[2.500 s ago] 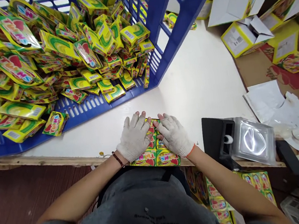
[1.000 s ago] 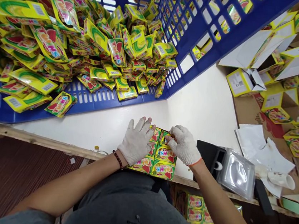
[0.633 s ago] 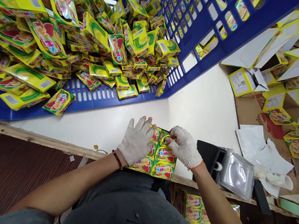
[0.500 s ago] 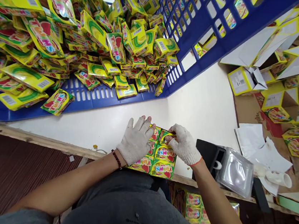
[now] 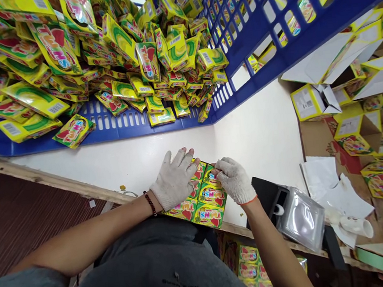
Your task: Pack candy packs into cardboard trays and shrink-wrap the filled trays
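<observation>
My left hand (image 5: 173, 183), in a white fingertip-less glove, lies flat with fingers spread across a block of small yellow-green TWINS boxes (image 5: 209, 214) arranged in rows at the table's near edge. Parts of several boxes are hidden under its palm. My right hand (image 5: 236, 180), gloved the same way, is curled at the block's far right corner. Its thumb and fingers pinch the edge of the small TWINS box (image 5: 210, 177) there, which lies about level with its neighbours.
A blue plastic crate (image 5: 114, 133) full of loose TWINS boxes lies on its side along the far side of the white table (image 5: 255, 131). At right are a black device with a clear cover (image 5: 302, 218), torn paper (image 5: 344, 197) and opened cartons (image 5: 353, 139). More boxes (image 5: 250, 270) sit below the edge.
The corner box has gone from slightly tilted to lying flatter among the others. My right hand's fingers have curled in more closely at its edge; my left hand stays in place.
</observation>
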Tool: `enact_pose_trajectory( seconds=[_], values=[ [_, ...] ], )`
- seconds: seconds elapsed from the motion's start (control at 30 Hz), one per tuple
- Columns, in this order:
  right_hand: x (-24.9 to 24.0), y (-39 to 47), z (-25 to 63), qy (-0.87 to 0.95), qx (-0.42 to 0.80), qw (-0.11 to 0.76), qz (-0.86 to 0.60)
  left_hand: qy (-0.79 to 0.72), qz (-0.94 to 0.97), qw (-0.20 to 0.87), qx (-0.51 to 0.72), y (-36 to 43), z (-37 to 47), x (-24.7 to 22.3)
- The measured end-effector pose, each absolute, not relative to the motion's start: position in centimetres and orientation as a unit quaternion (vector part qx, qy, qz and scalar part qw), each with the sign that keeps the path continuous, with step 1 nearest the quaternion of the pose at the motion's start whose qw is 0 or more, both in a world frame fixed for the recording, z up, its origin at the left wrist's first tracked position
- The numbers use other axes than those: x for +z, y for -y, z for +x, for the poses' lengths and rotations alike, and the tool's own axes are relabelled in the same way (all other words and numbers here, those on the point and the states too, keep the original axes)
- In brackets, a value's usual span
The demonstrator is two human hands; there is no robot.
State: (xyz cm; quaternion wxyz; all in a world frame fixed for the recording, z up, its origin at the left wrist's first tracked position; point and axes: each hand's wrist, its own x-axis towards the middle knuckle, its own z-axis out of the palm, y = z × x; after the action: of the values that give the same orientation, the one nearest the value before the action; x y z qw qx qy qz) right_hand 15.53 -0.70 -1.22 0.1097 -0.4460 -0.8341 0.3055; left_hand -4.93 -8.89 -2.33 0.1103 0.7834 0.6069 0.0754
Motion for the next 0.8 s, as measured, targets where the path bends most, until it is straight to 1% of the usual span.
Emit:
enact_pose_trajectory(
  seconds=[0.1,0.17,0.23,0.37,0.43,0.57,0.7,0.8],
  values=[
    [-2.6,1.1,15.0,0.860,0.222,0.144,-0.437,-0.609,0.781,0.114,0.079,8.9,-5.0,-2.3],
    [-3.3,1.3,14.8,0.877,0.165,0.140,-0.430,-0.611,0.779,0.121,0.079,8.8,-5.1,-2.3],
    [-3.6,1.5,14.8,0.885,0.137,0.130,-0.425,-0.613,0.777,0.124,0.074,8.7,-5.0,-2.1],
    [-2.7,2.0,14.7,0.884,0.165,0.146,-0.411,-0.621,0.776,0.103,0.045,8.5,-4.3,-0.7],
    [-2.4,2.7,14.4,0.875,0.153,0.154,-0.433,-0.600,0.792,0.105,0.037,8.9,-3.8,-0.2],
    [-3.2,4.5,13.0,0.855,0.105,0.123,-0.493,-0.543,0.828,0.133,0.030,9.9,-3.3,-0.6],
    [-4.4,4.9,11.7,0.839,0.138,0.105,-0.516,-0.539,0.834,0.118,0.018,10.1,-3.6,-1.6],
    [-4.2,4.6,11.3,0.832,0.164,0.141,-0.512,-0.537,0.839,0.085,0.027,9.9,-3.8,-1.4]
  ],
)
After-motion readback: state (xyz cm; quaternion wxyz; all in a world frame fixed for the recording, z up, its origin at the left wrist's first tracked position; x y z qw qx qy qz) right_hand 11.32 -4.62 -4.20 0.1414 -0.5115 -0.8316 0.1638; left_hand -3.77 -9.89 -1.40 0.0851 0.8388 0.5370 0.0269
